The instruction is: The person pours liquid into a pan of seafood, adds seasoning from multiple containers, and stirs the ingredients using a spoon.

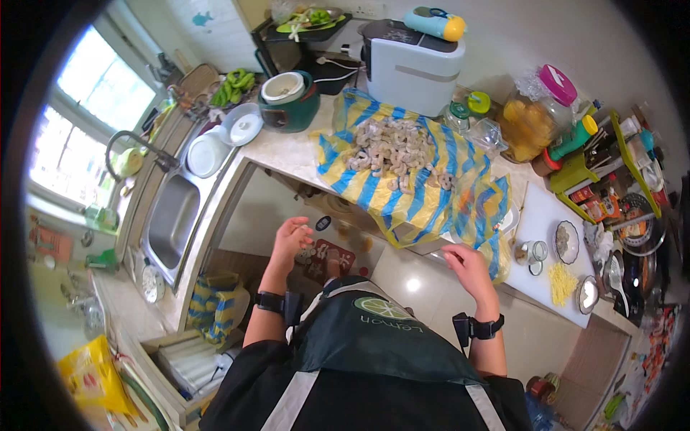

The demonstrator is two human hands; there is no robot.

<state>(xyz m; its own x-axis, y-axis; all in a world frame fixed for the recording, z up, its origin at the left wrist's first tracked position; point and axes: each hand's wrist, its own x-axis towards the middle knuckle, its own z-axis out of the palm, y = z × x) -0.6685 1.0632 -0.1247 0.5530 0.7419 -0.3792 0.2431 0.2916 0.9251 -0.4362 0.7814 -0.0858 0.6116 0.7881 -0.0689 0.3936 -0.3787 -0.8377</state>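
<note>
My left hand (294, 240) hangs over the gap before the counter, fingers loosely bent and apart, with nothing seen in it. My right hand (468, 265) is near the front edge of a blue-and-yellow striped plastic bag (401, 207); its thumb and forefinger are apart, and its other fingers are partly hidden. The bag lies spread on the counter and hangs over its edge. A heap of raw peeled shrimp (391, 145) rests on it. To the right, a white cutting board (523, 291) carries shredded yellow food (562, 284), a glass jar (535, 251) and a small bowl (566, 242).
A white appliance (412, 73) stands behind the bag. Nearby are a large jar with a pink lid (555, 86) and a green spice rack (625, 161). At left are a steel sink (173, 221), its curved faucet (124, 137) and a green rice cooker (291, 110).
</note>
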